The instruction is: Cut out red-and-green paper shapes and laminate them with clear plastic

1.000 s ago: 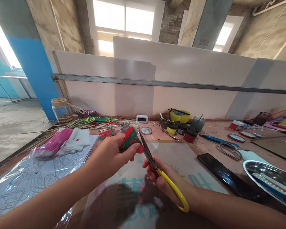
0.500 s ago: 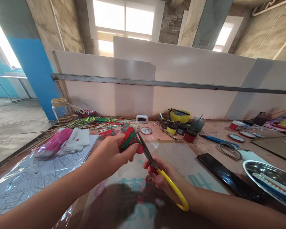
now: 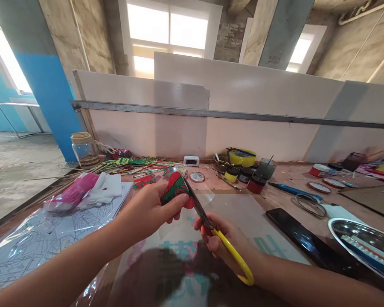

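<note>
Left hand (image 3: pixel 149 209) pinches the red-green paper piece (image 3: pixel 176 190); right hand (image 3: pixel 225 241) grips scissors (image 3: pixel 211 226), blades at its edge (cut looks mid-way, trimming unfinished).

Two hands cutting a red and green piece over a cluttered desk

The left hand (image 3: pixel 147 209) pinches the red and green piece (image 3: pixel 176 192); the right hand (image 3: pixel 225 243) works yellow-handled scissors (image 3: pixel 211 228), blades against the piece. Paint jars (image 3: pixel 243 172), a black phone (image 3: pixel 302 238) and a glass jar (image 3: pixel 85 149) sit on the desk (image 3: pixel 284 181).
</note>
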Tool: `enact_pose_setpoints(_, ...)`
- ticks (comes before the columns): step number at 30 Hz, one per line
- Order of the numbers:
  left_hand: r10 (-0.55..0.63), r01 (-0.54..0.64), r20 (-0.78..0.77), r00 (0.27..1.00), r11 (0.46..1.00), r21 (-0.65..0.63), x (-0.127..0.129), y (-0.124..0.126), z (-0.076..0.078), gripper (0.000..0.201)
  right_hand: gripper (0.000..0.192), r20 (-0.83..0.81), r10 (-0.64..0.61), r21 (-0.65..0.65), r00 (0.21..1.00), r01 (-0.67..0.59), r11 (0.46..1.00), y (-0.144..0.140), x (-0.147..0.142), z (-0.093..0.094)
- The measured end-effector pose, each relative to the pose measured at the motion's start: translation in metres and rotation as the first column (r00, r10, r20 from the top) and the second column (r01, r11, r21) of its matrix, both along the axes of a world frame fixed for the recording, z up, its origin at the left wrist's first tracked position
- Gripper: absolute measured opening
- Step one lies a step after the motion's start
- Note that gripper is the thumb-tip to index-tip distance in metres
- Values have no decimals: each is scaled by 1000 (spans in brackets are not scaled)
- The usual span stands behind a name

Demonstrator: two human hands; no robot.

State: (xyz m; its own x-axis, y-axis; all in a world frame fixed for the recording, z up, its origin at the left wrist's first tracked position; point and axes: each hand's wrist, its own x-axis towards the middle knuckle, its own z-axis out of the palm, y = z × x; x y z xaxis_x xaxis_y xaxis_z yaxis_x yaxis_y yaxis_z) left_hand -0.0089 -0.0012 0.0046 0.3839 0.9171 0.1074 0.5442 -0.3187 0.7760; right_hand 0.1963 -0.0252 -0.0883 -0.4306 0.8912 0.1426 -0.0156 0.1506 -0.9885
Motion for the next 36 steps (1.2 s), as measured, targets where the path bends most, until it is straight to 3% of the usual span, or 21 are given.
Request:
enact_pose_setpoints(4,-20,20,24,1000,1000,-7,0,1,0,38,66,10,-15,-2,1000,15,1000,-2,-2,6)
enact_pose_setpoints(18,-56,59,97,994,998,-27,-2,3,-5,34,49,12,-60,-60,998,61,996,-3,-6,7)
enact_pose_setpoints(25,-47,36,200,979,998,54,-1,5,-5,39,68,6,-37,-30,999,37,999,-1,-4,1)
enact_pose_setpoints(31,-197,190,30,980,969,157,6,-2,-6,35,69,7,52,118,999,-52,992,-5,1,3)
enact_pose_setpoints(36,-188,182,51,981,978,103,7,-5,-11,38,72,-24,43,86,999,-40,995,-6,0,5)
